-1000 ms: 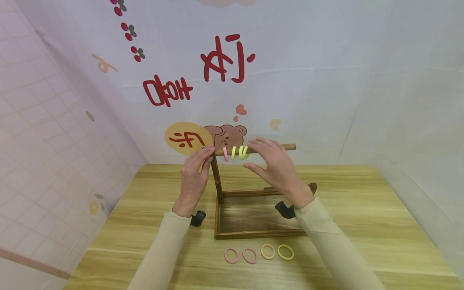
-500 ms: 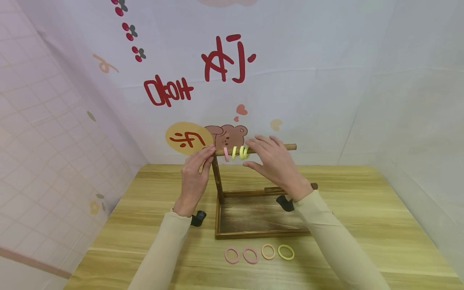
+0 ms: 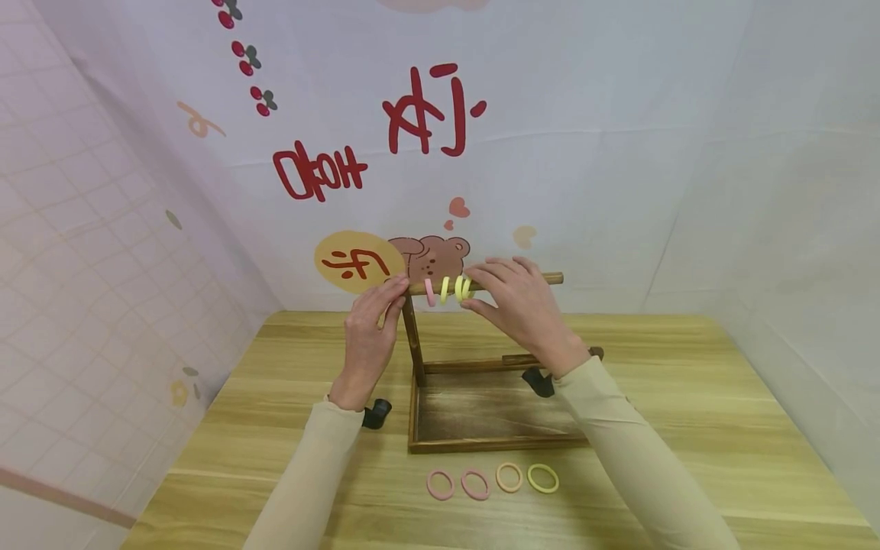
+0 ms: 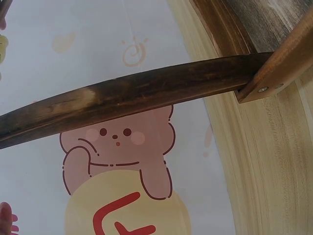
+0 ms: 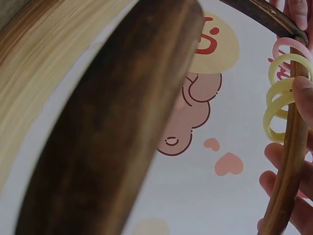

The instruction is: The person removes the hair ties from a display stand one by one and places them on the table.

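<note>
A dark wooden stand (image 3: 415, 336) has a horizontal bar (image 3: 553, 278) at its top, bearing one pink ring (image 3: 429, 292) and three yellow rings (image 3: 444, 290). At the bar's left end my left hand (image 3: 369, 328) pinches the corner where bar and post meet. My right hand (image 3: 525, 317) reaches round the bar, its thumb and fingers pinching the rightmost yellow ring (image 5: 275, 117). In the right wrist view the thumb (image 5: 303, 100) lies against this ring, while other fingers show beyond the bar. The left wrist view shows mostly the post (image 4: 142, 93), with only finger slivers at its left edge.
Two pink rings (image 3: 440, 484), a peach ring (image 3: 509, 477) and a yellow ring (image 3: 543, 479) lie in a row on the table (image 3: 289, 428), before the stand's tray base (image 3: 495, 444). A printed cloth (image 3: 584, 191) hangs behind. Black wrist pieces (image 3: 376, 414) sit beside both wrists.
My right thumb has come up against the rightmost yellow ring, closing the gap to the fingers. The left hand keeps its place, and the rings on the table lie unmoved.
</note>
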Demonstrator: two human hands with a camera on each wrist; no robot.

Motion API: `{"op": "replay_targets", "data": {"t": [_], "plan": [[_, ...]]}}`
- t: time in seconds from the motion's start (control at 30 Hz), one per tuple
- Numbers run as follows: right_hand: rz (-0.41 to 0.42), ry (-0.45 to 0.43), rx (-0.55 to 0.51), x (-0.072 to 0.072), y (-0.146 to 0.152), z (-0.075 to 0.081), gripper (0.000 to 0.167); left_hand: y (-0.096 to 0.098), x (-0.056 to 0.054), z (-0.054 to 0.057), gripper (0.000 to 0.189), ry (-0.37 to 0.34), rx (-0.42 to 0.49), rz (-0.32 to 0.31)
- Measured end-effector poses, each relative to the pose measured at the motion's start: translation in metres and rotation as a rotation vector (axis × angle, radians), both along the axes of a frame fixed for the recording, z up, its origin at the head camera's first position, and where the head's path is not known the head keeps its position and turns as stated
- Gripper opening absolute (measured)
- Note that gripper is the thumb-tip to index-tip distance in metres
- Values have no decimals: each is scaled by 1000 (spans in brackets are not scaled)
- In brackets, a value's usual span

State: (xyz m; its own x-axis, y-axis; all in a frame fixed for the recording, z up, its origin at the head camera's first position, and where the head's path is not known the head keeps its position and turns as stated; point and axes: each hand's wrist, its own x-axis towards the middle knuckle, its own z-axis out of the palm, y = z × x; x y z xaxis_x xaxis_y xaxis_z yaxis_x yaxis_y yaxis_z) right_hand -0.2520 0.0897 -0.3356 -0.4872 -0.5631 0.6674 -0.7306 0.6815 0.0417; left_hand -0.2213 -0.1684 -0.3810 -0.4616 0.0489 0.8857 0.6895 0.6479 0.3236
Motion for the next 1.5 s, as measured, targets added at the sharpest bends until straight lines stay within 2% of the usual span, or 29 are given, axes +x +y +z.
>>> {"op": "replay_targets", "data": {"t": [0.9,1.5], "plan": [[41,-55,-2,-2,5,3,51,1,-1,0,32,7,4,10],[28,-112,-20,0,11,6,50,0,-3,0,31,13,0,-2]]}}
